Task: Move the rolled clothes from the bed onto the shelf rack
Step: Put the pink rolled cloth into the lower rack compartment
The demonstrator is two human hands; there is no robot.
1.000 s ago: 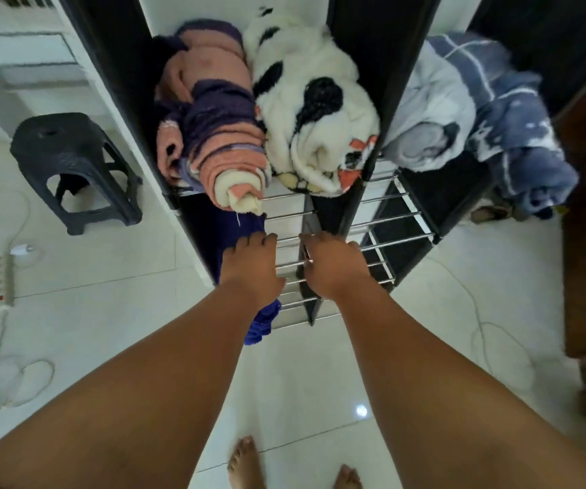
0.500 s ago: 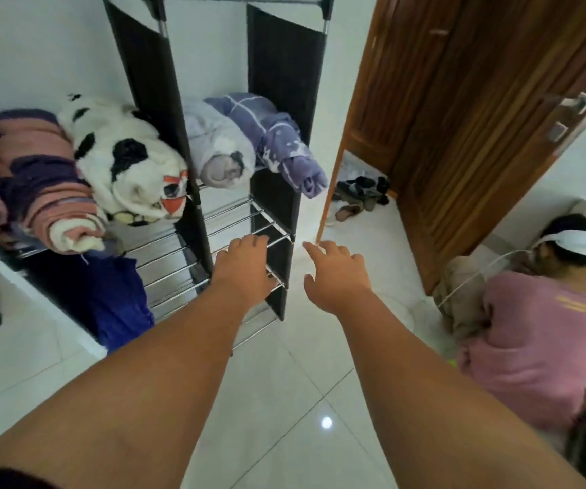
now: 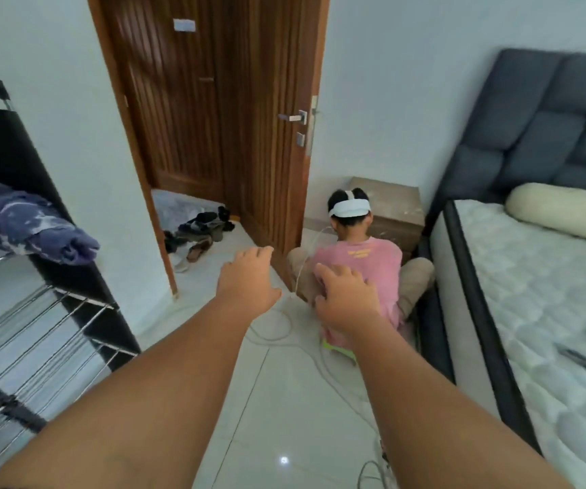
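Both hands reach out empty in the middle of the frame, fingers loosely spread, palms down: the left hand [image 3: 247,282] a little higher, the right hand [image 3: 346,298] just beside it to the right. Neither touches anything.

The shelf rack [image 3: 43,333] stands at the left edge of the frame, well apart from the hands, its black side panel and bare wire tiers running out of view at the lower left. One rolled blue-and-white cloth [image 3: 30,224] lies on an upper tier at the middle left, its end jutting past the panel; the rest of that tier is cut off by the frame edge.

The bed [image 3: 545,312] fills the right side, with a pale bolster [image 3: 563,213] at the upper right. A dark shape near the right edge of the mattress is too blurred to make out.

Beyond the hands a person in a pink shirt [image 3: 365,262] sits on the floor, back turned, partly hidden by the right hand. A brown door [image 3: 221,111] stands open at top centre.
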